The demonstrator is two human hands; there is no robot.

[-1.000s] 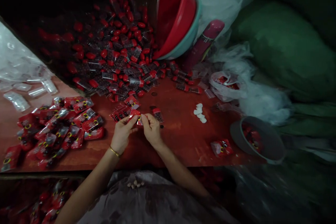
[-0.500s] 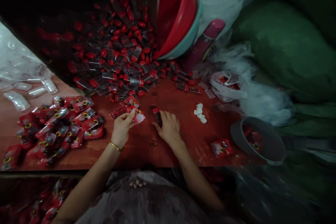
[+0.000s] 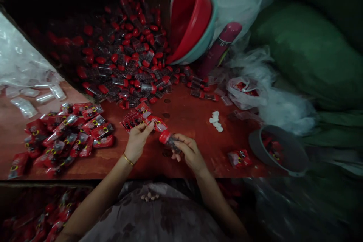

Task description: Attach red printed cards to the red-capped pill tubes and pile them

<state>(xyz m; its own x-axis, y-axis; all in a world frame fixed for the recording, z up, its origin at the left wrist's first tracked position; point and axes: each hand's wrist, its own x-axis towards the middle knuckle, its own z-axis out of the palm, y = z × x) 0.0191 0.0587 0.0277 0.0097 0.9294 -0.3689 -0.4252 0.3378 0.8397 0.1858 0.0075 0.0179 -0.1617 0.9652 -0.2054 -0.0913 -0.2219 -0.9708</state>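
Between the thumb and fingers of my left hand (image 3: 138, 140) is a small red printed packet (image 3: 159, 123), pinched by its edge. My right hand (image 3: 189, 151) grips a small clear bottle (image 3: 171, 142) with dark contents and a red cap, the cap pointing left toward the packet. Bottle and packet are close but apart. Just beyond my left hand lie more flat red packets (image 3: 131, 119) on the red tabletop (image 3: 195, 121). Many similar red-capped bottles (image 3: 133, 60) spill out of a dark carton (image 3: 42, 41) at the back.
Filled red packs (image 3: 70, 132) are heaped at the left near clear empty containers (image 3: 24, 106). Behind lean a red basin (image 3: 188, 15), a teal basin (image 3: 208, 34) and a pink spray can (image 3: 221, 45). To the right are white pieces (image 3: 216, 121), one red pack (image 3: 239, 159) and a grey bucket (image 3: 295, 157).
My right hand has picked the bottle up off the table and brought it nearer, its cap turned toward the packet. My left hand and its packet have shifted slightly right.
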